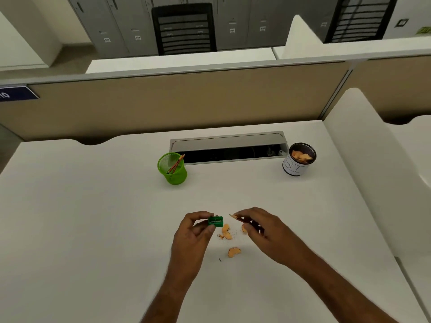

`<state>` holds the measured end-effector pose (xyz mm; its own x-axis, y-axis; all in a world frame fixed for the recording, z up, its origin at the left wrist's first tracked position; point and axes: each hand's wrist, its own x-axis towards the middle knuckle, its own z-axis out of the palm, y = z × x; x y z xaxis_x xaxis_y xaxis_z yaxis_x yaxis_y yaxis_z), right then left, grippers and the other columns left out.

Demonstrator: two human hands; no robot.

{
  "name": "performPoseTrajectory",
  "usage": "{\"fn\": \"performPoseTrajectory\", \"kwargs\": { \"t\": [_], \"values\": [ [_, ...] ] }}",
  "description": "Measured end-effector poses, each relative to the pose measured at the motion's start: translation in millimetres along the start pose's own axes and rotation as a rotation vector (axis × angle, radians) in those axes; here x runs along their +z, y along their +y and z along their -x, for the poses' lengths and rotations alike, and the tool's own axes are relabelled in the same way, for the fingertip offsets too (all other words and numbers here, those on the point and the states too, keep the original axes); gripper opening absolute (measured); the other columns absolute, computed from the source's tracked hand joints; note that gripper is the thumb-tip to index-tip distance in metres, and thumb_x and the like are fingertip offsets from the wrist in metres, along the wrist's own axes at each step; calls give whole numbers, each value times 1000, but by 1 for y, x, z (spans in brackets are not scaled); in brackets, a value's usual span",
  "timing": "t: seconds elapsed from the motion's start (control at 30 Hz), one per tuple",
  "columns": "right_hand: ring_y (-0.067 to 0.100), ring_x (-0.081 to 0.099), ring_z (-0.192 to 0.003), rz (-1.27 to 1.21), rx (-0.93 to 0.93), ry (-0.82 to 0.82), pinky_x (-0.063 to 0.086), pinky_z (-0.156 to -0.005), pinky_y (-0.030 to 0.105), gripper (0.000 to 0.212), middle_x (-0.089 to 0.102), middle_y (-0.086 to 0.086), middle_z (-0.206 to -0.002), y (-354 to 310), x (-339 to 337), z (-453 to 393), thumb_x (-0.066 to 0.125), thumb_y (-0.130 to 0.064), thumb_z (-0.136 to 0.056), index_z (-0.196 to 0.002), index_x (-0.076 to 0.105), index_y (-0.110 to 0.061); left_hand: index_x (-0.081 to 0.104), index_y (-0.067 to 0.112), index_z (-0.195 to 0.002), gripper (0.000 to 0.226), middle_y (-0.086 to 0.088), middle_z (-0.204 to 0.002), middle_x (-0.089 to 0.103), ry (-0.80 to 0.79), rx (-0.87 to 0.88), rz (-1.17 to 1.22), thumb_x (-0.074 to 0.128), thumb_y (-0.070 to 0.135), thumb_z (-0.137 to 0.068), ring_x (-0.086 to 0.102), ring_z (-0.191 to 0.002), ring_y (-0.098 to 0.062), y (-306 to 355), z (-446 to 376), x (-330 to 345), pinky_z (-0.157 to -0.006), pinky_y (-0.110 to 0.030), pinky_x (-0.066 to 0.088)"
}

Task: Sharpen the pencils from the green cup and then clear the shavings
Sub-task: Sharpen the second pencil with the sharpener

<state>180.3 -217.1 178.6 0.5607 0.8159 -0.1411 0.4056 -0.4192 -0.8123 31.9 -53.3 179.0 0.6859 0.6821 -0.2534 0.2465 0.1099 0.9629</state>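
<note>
Green sharpener [215,221] pinched in your left hand [195,230] and pencil [243,220] gripped in your right hand [261,229], tip just clear of it, above shavings [227,233] on the surface [93,217]: misalign the tip and the lead could snap.

green mesh cup [172,169], matt desk [93,206]

White desk [93,217], open cable tray [228,148], beige partition [175,101], black mesh chair [184,29], grey lockers [116,24], blue label [16,93]

pencil [245,221] shaft hidden by fingers
</note>
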Motion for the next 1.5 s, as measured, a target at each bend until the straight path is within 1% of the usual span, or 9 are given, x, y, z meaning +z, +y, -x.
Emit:
{"fn": "performPoseTrajectory", "kwargs": {
  "t": [0.23, 0.5, 0.63, 0.73, 0.97, 1.03, 1.2, 1.4, 1.5],
  "values": [
    [6, 60, -93, 66, -24, 18, 43, -74, 10, 22, 64, -21, -96, -12, -2, 13, 58, -20, -104, -122, 70, -26, 65, 14, -111, 27, 6, -108, 78, -17, 48, 63, 65, -6, -94, 75, -105, -12, 10, 9, 8, -78, -14, 56],
    [8, 60, -90, 132, -74, 2, 43, -72, 11, 26, 62, -19, -95, -11, -1, 15, 59, -26, -103, -125, 70, -33, 63, 14, -113, 28, 10, -108, 77, -7, 65, 49, 65, -7, -94, 74, -105, -11, 12, 15, 12, -77, -14, 56],
    [-3, 60, -79, 318, -153, 118, 42, -63, 9, 33, 65, -24, -92, -14, -1, 23, 48, -54, -104, -131, 64, -44, 64, 14, -113, 30, 7, -110, 76, -21, 72, 61, 66, -8, -93, 74, -106, -14, 14, 18, 13, -83, -17, 56],
    [5, 56, -57, 458, -121, 241, 39, -52, 11, 35, 67, -19, -76, -18, -3, 28, 39, -69, -101, -112, 59, -41, 63, 13, -115, 30, 8, -110, 76, -25, 67, 107, 65, -7, -93, 75, -106, -13, 18, 17, 13, -82, -15, 56],
    [9, 57, -79, 351, -126, 161, 50, -63, 23, 3, 57, -16, -87, -16, -3, 36, 47, -38, -102, -104, 47, -36, 62, 9, -116, 29, -1, -114, 76, -26, 72, 170, 65, -8, -93, 75, -108, -17, 22, 12, 8, -84, -18, 57],
    [10, 56, -79, 387, -201, 125, 51, -65, 27, 10, 57, -16, -92, -14, -6, 36, 45, -37, -105, -110, 54, -34, 63, 9, -116, 28, -2, -114, 76, -36, 73, 168, 66, -7, -93, 75, -108, -18, 22, 11, 5, -85, -19, 57],
    [13, 57, -59, 637, -351, 284, 48, -46, 33, 35, 62, -11, -81, -4, -17, 38, 43, -45, -110, -133, 65, -29, 62, 10, -118, 30, -4, -117, 76, -23, 49, 232, 66, -6, -93, 74, -110, -21, 22, 11, 1, -87, -21, 57],
    [9, 56, -75, 515, -364, 286, 52, -58, 26, 23, 63, -10, -92, -2, -19, 42, 46, -36, -107, -117, 62, -22, 72, 17, -117, 26, 0, -113, 80, -17, 11, 245, 68, 7, -93, 74, -112, -17, 23, 12, 5, -97, -31, 57],
    [12, 60, -74, 560, -410, 279, 54, -58, 27, 27, 68, -6, -92, 1, -20, 38, 48, -32, -106, -117, 67, -17, 74, 16, -113, 28, -3, -111, 80, -22, 10, 287, 69, 18, -86, 75, -110, -20, 24, 12, 8, -92, -30, 57]
  ]
}}
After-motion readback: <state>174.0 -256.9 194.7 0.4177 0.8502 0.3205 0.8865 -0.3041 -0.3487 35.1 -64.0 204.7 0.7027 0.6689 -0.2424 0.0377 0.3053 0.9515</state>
